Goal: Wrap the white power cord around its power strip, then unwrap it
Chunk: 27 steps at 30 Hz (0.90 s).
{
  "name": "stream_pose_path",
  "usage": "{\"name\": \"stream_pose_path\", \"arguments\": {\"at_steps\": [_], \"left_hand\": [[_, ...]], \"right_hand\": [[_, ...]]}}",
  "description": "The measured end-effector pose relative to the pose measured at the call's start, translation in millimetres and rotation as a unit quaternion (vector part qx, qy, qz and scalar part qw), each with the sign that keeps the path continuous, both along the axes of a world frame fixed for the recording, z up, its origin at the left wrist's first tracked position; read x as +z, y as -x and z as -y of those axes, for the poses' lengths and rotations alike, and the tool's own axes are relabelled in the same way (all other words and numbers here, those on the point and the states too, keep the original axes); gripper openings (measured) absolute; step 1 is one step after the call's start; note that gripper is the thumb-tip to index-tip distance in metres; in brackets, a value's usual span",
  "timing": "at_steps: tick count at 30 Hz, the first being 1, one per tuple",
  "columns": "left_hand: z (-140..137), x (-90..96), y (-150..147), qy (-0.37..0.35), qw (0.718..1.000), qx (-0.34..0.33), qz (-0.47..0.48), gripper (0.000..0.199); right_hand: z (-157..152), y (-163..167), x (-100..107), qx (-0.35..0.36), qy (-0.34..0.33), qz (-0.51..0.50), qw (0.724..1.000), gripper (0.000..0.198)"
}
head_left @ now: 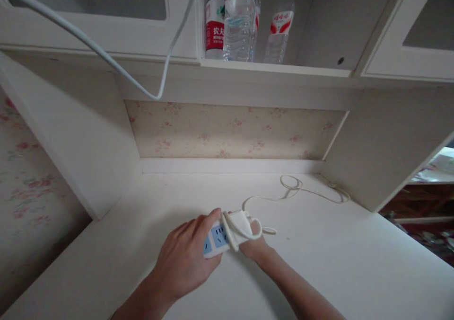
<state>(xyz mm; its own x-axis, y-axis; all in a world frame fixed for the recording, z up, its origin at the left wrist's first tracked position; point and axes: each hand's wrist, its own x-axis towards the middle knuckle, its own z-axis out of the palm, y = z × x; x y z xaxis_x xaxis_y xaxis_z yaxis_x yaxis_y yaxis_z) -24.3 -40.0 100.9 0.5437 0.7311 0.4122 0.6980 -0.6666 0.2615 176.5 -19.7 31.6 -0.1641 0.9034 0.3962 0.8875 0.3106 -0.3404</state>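
Strip [218, 237], one: white, blue socket faces; in your grip, over the surface [312, 263], set aslant with its right end farther from you. Some sockets show; the rest lie under your fingers or the cord.

Left hand [186, 256], one: yours, closed round the strip's left end, thumb on the near edge, fingers over the far edge.

Right hand [254, 248], one: yours, at the strip's right end, partly behind it. Most of its fingers are hidden, so you cannot tell whether they close on the strip, the cord or both.

Cord [291, 194], one: off-white; wrapped across the strip's right half, with a loop standing out past that end. A short bight lies just right of the strip; a longer run crosses the surface beyond it to the right, curling once.

Cable [102, 55], one: pale, thicker, hanging above and left of the strip, bent sharply at its lowest point.

Bottles, high above the strip on a shelf [283, 69]: one with a red label [214, 26]; a clear one [238, 33] beside it; another clear one [279, 33] farther right, leaning.

Wallpaper [220, 130]: floral, on the wall beyond the strip.
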Motion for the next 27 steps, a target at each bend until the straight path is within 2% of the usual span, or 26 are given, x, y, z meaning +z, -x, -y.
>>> {"name": "stream_pose_path", "arguments": {"at_steps": [3, 7, 12, 16, 20, 24, 27], "left_hand": [[-17, -4.2, -2, -0.026, 0.998, 0.059, -0.019, 0.062], [-31, -12.4, -13, -0.008, 0.988, 0.136, -0.079, 0.054], [-30, -21.1, -35, 0.009, 0.982, 0.13, -0.136, 0.05], [-23, -23.5, -45, 0.029, 0.981, 0.07, -0.18, 0.042], [-11, -15.5, -43, 0.05, 0.977, -0.048, -0.202, 0.048], [3, 4.2, -34, 0.059, 0.974, -0.117, -0.185, 0.049], [11, 17.4, -28, 0.078, 0.971, -0.145, -0.172, 0.041]], "right_hand": [[21, 5, 1, -0.032, -0.006, 0.075, 0.997, 0.04], [38, 7, 15, 0.002, -0.065, 0.164, 0.984, 0.038], [34, 3, 34, 0.068, -0.177, 0.202, 0.961, 0.037], [16, -8, 54, 0.118, -0.219, 0.214, 0.945, 0.041], [-9, -24, 71, 0.118, -0.178, 0.214, 0.953, 0.048], [-25, -30, 68, 0.113, -0.131, 0.177, 0.969, 0.051], [-29, -25, 57, 0.133, -0.103, 0.093, 0.981, 0.058]]}}
